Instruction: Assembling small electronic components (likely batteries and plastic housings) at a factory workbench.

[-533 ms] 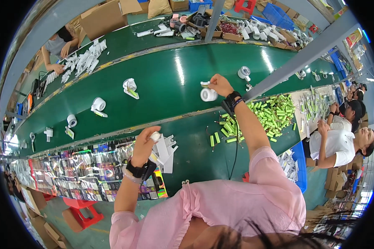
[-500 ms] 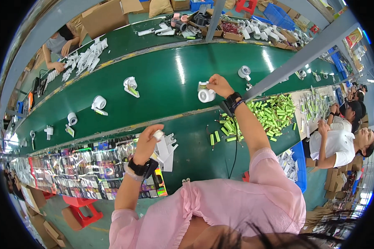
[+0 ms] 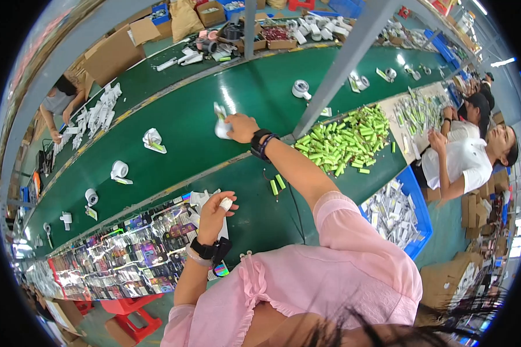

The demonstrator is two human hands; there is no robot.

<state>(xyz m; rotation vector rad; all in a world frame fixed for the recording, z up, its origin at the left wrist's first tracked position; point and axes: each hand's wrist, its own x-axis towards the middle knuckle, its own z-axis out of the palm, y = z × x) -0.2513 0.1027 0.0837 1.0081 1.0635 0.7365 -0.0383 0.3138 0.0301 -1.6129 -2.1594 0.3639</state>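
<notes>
My right hand reaches out over the green belt, its fingers closed on a white handheld fan part that is blurred by motion. Closer to my body, my left hand pinches a small white plastic piece between thumb and fingers. Under and beside that hand lie flat white plastic parts, partly hidden. A large pile of green battery cells with thin wires rests right of my right forearm, and a couple of loose green cells lie apart from it.
Glossy printed packages cover the bench at left. More white fan parts sit spaced along the belt. A grey post rises beyond the battery pile. A blue bin of white parts stands at right, near a co-worker in white.
My view has turned, so the bench and belt appear shifted. My right hand has carried the fan part leftward along the belt. My left hand still holds the small white piece.
</notes>
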